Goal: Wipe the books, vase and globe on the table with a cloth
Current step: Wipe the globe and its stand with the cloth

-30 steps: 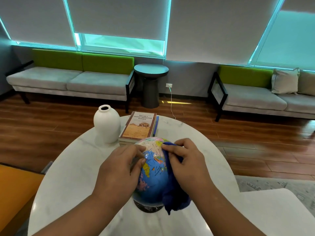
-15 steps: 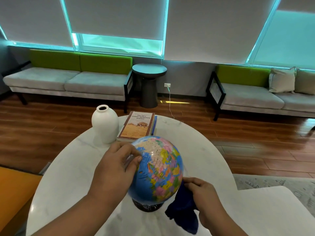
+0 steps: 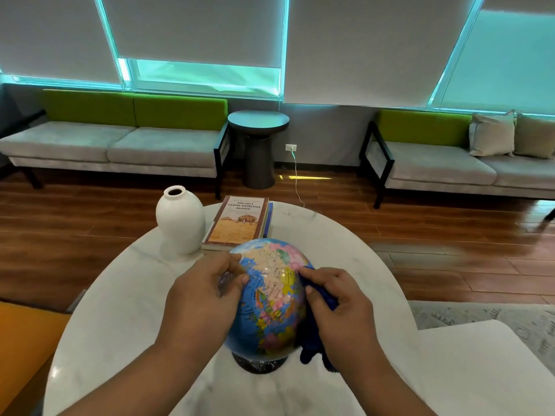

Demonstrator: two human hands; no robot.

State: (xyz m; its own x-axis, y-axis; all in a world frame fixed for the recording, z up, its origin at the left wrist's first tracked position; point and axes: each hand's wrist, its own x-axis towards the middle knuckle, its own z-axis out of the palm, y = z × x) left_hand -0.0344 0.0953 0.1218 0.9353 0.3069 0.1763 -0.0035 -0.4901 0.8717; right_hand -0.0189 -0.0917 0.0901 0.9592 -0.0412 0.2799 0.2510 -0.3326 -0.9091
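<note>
A colourful globe [image 3: 268, 295] on a dark base stands near the front of the round white marble table [image 3: 120, 310]. My left hand [image 3: 204, 298] grips the globe's left side, fingers curled on its clear arc. My right hand [image 3: 339, 310] holds a dark blue cloth [image 3: 313, 340] pressed against the globe's right side; the cloth hangs down toward the base. Behind the globe lies a stack of books [image 3: 240, 223], the top one with a tan cover. A white vase [image 3: 180, 220] stands upright to the left of the books.
An orange seat [image 3: 21, 340] sits at the left of the table and a white surface [image 3: 480, 370] adjoins its right. Beyond the wooden floor stand two grey-and-green sofas [image 3: 120, 139] and a dark round side table [image 3: 258, 145].
My right hand dropped with the cloth to the globe's lower right, then rose again to its upper right side. The globe has turned under my left hand.
</note>
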